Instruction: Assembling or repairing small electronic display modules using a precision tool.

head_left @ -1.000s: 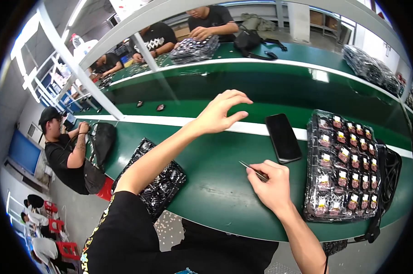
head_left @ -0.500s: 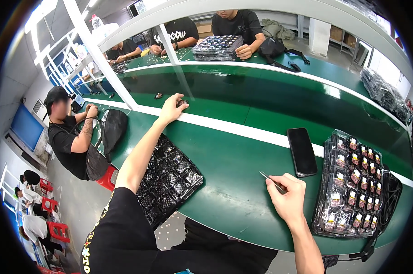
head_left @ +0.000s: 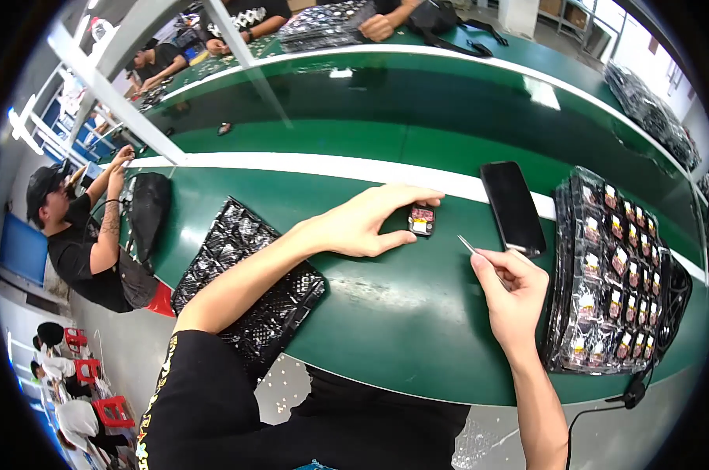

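Observation:
Between the thumb and outstretched fingers of my left hand [head_left: 358, 223] sits a small black square electronic part [head_left: 421, 221] with a red, white and yellow face. The thumb is at its lower left corner and the fingers lie along its far edge, just over the green tabletop. My right hand [head_left: 515, 290] is closed around thin metal tweezers [head_left: 467, 244], whose tips point left toward the part, a short gap away. Under my left forearm lies a black plastic blister tray [head_left: 288, 309] with moulded pockets.
A black phone [head_left: 513, 207] lies beyond my right hand. To its right stands a stack of clear trays [head_left: 605, 274] filled with similar parts, a black cable [head_left: 676, 305] beside it. Past the white rail runs a green belt [head_left: 331, 133] carrying another part [head_left: 225, 128]. Co-workers sit left and opposite.
My left hand has come back from the belt across the white rail, bringing the small part to the tabletop near the tweezers. The whole view has shifted.

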